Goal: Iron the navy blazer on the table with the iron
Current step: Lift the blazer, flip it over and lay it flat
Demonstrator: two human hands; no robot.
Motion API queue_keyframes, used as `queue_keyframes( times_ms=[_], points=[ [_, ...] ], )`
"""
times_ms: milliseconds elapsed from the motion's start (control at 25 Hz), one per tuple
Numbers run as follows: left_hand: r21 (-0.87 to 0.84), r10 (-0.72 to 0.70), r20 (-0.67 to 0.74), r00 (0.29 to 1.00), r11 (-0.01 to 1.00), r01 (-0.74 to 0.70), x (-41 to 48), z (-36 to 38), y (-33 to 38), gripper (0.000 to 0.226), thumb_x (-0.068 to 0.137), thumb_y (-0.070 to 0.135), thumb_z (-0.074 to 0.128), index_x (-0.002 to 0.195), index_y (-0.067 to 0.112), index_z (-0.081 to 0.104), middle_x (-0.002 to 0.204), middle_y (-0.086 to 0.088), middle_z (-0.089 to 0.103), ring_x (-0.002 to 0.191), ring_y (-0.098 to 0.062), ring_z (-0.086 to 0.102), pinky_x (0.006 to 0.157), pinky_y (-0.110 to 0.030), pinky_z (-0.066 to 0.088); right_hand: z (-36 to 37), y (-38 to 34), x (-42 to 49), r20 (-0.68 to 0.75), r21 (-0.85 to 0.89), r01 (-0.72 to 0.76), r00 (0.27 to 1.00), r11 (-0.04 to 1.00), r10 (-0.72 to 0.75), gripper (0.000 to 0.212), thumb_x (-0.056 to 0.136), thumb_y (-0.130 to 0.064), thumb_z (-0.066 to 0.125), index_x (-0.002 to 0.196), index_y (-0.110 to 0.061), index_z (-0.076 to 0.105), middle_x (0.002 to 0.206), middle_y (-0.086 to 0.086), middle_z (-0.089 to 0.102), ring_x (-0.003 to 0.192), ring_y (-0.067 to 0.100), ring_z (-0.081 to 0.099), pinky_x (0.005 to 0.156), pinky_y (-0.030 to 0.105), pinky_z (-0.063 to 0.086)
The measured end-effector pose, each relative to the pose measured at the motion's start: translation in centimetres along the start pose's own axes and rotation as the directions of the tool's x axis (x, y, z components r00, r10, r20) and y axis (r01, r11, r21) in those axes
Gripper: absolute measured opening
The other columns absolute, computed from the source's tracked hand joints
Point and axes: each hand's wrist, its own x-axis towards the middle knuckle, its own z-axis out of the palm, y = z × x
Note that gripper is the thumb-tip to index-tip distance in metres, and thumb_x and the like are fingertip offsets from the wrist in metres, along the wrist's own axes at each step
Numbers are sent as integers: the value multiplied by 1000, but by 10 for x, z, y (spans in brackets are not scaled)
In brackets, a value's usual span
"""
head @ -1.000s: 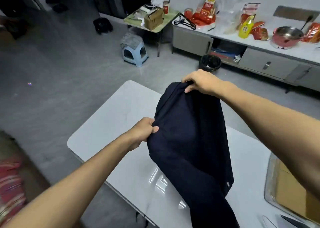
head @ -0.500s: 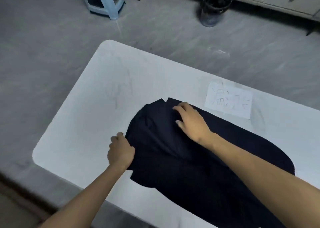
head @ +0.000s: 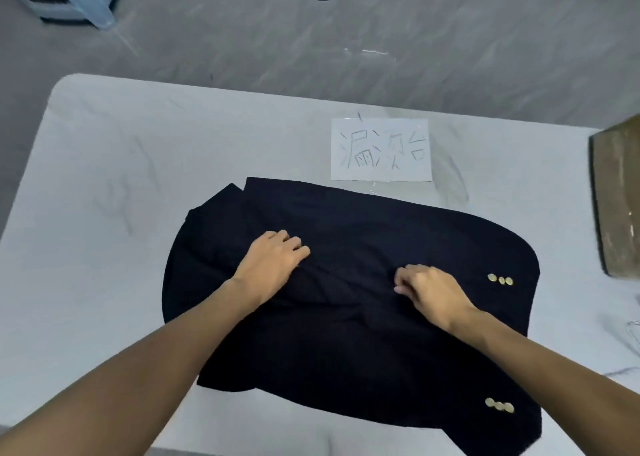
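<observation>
- Navy blazer (head: 346, 334): lies crumpled at the centre of the white table (head: 104, 185).
- Left hand (head: 273, 261): palm down, pressing the cloth.
- Right hand (head: 429, 289): curled fingers pinch a fold.
- Gold buttons (head: 500, 280): two rows of three, on the right.
- Taped paper sheet (head: 381, 149), beyond the blazer: handwritten Chinese characters, the last 台.

Soft, even overhead light leaves the pale worktop (head: 104, 178) bright, with only soft shadows. The navy blazer (head: 346, 351) in its middle is so dark that folds barely show. Beyond the worktop's far edge the floor (head: 242, 40) carries a faint glare streak. Wide-angle distortion bows the worktop's edges; the stool (head: 69, 2) past its far left corner is smeared.
</observation>
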Motion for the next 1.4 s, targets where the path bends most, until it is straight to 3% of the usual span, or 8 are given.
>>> queue_keyframes(
  times_ms=[120, 240, 480, 720, 920, 1080, 1240, 1400],
  points=[
    [-489, -340, 34, 940, 815, 312, 9, -25, -3, 12, 92, 22, 67, 99, 30, 72, 94, 16, 70, 89, -11, 63, 80, -34, 51, -32, 12, 12, -193, 433, -164, 944, 886, 269, 20, 99, -25, 51, 79, -25, 46, 73, -8, 58, 68, 13, 54, 62, 33, 41],
    [-728, -406, 194, 893, 550, 408, 24, -40, -7, 14, 94, 22, 64, 98, 32, 73, 96, 17, 72, 93, -8, 65, 89, -34, 50, -65, 16, 26, -285, 342, -177, 916, 923, 282, 16, 98, -25, 52, 83, -23, 46, 77, -7, 56, 69, 21, 53, 59, 36, 40],
    [-146, 0, -168, 986, 989, -25, 23, -32, 7, 39, 75, -4, 71, 107, 17, 65, 114, -5, 59, 96, -26, 57, 86, -36, 49, -20, -18, 8, -316, -237, 159, 920, 958, -230, 33, 76, -15, 76, 106, -12, 61, 97, 7, 55, 76, 27, 54, 62, 38, 48],
    [16, 148, 1, 989, 989, -148, 22, -16, 12, 52, 76, 31, 79, 124, 21, 61, 145, -12, 44, 128, -31, 45, 110, -43, 38, -9, 19, 12, -375, -95, -280, 899, 955, 226, 77, 64, -12, 80, 133, -9, 44, 123, 17, 46, 101, 32, 47, 84, 40, 44],
    [80, 159, 74, 985, 983, -164, 37, -22, 20, 72, 66, 44, 86, 127, 18, 58, 140, -11, 47, 125, -29, 47, 109, -42, 38, -34, 37, 19, -332, 56, -261, 905, 964, 265, 31, 78, -12, 67, 108, -15, 62, 95, 4, 68, 89, 29, 63, 83, 39, 44],
    [176, 231, 166, 959, 949, -260, 23, -16, 17, 71, 74, 41, 79, 136, 17, 54, 154, -19, 31, 138, -35, 33, 117, -45, 28, -59, 37, 39, -485, 137, -368, 785, 920, 386, 42, 73, 1, 61, 114, -10, 61, 107, 11, 62, 98, 32, 56, 94, 42, 40],
    [23, 107, 29, 994, 994, -108, 25, -21, 23, 22, 84, 17, 72, 106, 21, 71, 136, -6, 57, 114, -26, 58, 94, -38, 51, -44, -6, 34, -462, -41, -70, 886, 997, 43, 37, 71, -3, 65, 107, -9, 60, 101, 15, 56, 88, 36, 53, 77, 44, 47],
    [-409, -206, 38, 978, 890, 203, 33, -35, 17, 24, 90, 10, 62, 107, 27, 63, 81, 12, 68, 72, -15, 64, 76, -35, 52, -9, -39, 15, -72, -49, 2, 997, 999, -5, 63, 84, -66, 53, 126, -19, 56, 116, 1, 55, 102, 23, 50, 92, 35, 42]
  ],
)
